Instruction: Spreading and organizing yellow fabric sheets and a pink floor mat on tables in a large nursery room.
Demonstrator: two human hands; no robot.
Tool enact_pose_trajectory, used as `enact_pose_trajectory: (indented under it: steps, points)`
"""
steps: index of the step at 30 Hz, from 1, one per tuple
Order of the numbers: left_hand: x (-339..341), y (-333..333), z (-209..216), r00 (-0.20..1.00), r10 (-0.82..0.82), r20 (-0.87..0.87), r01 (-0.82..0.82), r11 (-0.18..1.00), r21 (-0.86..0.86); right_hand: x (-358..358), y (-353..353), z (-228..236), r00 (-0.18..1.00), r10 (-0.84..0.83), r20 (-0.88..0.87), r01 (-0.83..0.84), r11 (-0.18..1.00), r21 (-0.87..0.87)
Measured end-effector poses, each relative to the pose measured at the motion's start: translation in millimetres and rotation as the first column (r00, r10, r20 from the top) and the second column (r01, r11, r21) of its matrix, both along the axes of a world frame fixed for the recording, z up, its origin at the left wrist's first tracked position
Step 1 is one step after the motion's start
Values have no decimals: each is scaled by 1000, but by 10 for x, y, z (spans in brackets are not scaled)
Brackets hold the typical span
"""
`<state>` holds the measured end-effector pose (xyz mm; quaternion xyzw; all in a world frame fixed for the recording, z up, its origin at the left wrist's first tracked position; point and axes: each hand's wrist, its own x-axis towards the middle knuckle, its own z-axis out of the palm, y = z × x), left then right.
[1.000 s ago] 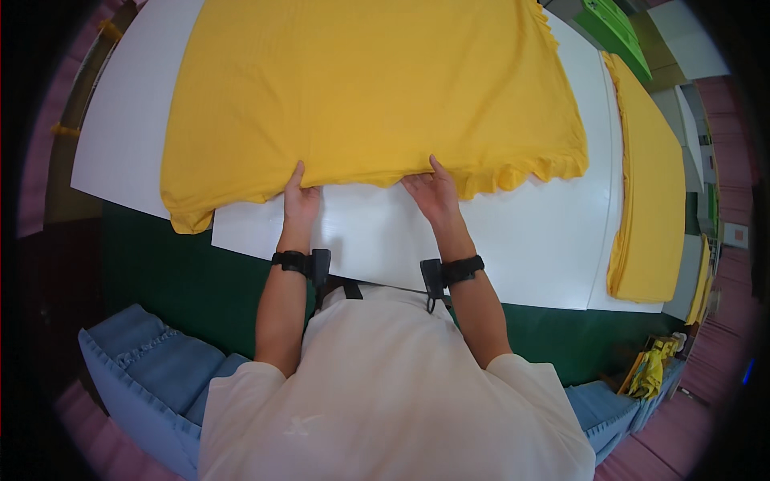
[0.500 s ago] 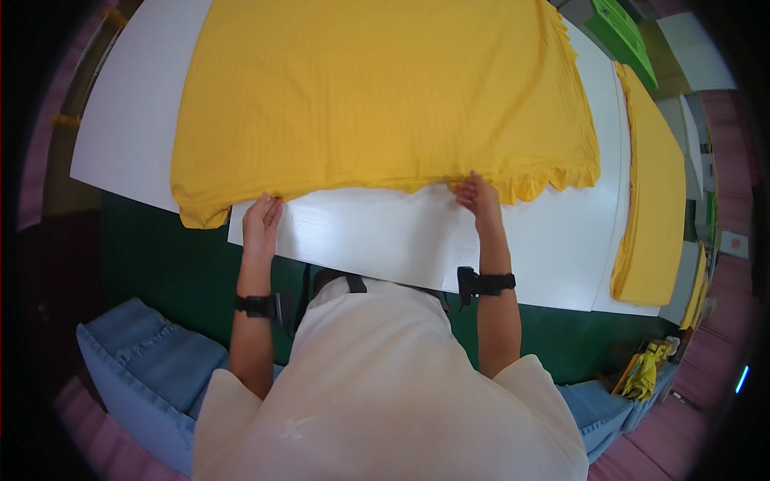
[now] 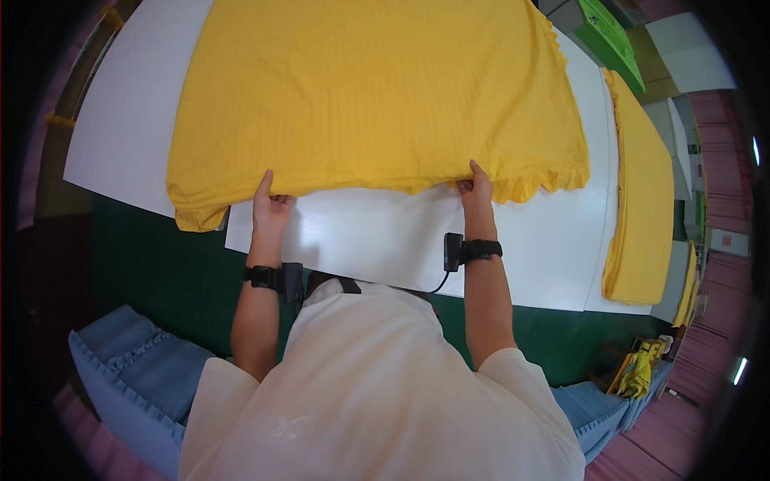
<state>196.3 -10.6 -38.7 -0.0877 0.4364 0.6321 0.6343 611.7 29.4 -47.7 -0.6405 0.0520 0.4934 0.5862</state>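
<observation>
A large yellow cloth (image 3: 361,96) lies spread on a white table (image 3: 369,232), with a gathered, ruffled edge on its right and lower right. At the cloth's near edge, left of middle, my left hand (image 3: 272,210) has its thumb on top and its fingers curled below. Farther right, my right hand (image 3: 476,192) grips the same edge, thumb above and fingers partly hidden beneath. The near left corner of the cloth hangs over the table's edge in a bunched fold. Each wrist wears a black strap with a small device.
Another yellow cloth (image 3: 642,192) covers a white surface at the right. A green tray-like object (image 3: 611,40) sits at the far right. Blue padded furniture (image 3: 136,361) stands behind me at the left, with more blue padding (image 3: 593,409) and a yellow bundle (image 3: 639,370) at the right.
Both thumbs have come to lie on top of the cloth's near edge. My left hand has shifted slightly right, and both wrists have turned. The view has moved a little.
</observation>
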Motion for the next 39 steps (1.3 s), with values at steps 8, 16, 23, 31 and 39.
enact_pose_trajectory:
  steps: [8,16,23,31,39]
  points:
    - [-304,-111,-17,709,-413,-571,288,909,-300,-88,-174,-24,990,79,-115,-36,940,340]
    - [-565,-295,389,-402,-744,-533,85,549,-831,-632,-881,-199,927,299,-227,-198,903,382]
    - [78,-354,804,-445,-627,-640,334,546,-768,-442,-1497,296,659,691,-295,-714,699,44]
    - [1235,-479,804,-218,-429,-877,807,426,-409,1262,-1500,248,980,80,183,-60,992,-109]
    - [2080,-567,936,-483,-238,-843,799,275,-535,1433,-1162,101,995,14,96,-11,999,-38]
